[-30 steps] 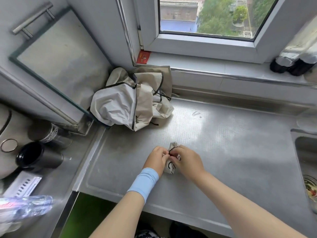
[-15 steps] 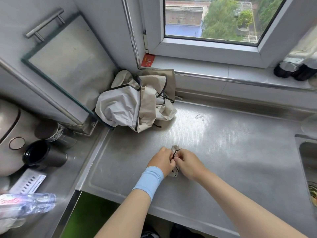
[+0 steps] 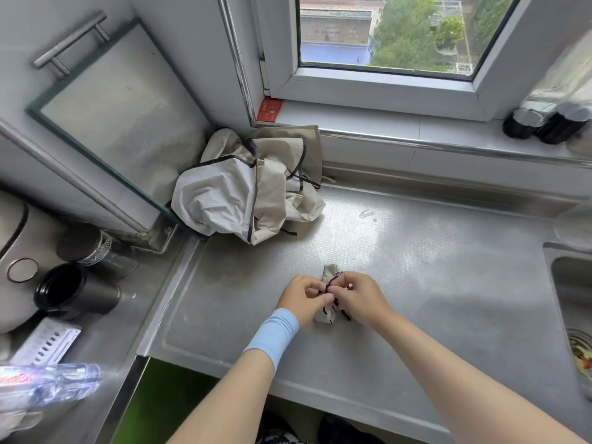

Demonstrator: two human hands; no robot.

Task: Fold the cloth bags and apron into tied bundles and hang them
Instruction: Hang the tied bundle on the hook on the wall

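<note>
A small rolled beige cloth bundle (image 3: pixel 330 274) with a thin black strap lies on the steel counter (image 3: pixel 432 277) near its front middle. My left hand (image 3: pixel 302 298), with a light blue wristband, and my right hand (image 3: pixel 358 296) meet over the bundle. The fingertips of both hands pinch the black strap on top of it. Most of the bundle is hidden under my fingers. A crumpled heap of beige and white cloth with black trim (image 3: pixel 246 193) sits in the back left corner under the window sill.
A sink (image 3: pixel 573 299) opens at the right edge. Two dark cups (image 3: pixel 73 293) and a plastic bottle (image 3: pixel 48 386) lie on the left counter beside a grey appliance. Dark bottles (image 3: pixel 544 120) stand on the sill. A glass-fronted panel (image 3: pixel 105 113) leans at the left.
Both hands stay on the bundle and keep working the black strap; a loop of strap now shows between the fingertips. The bundle has stayed in place.
</note>
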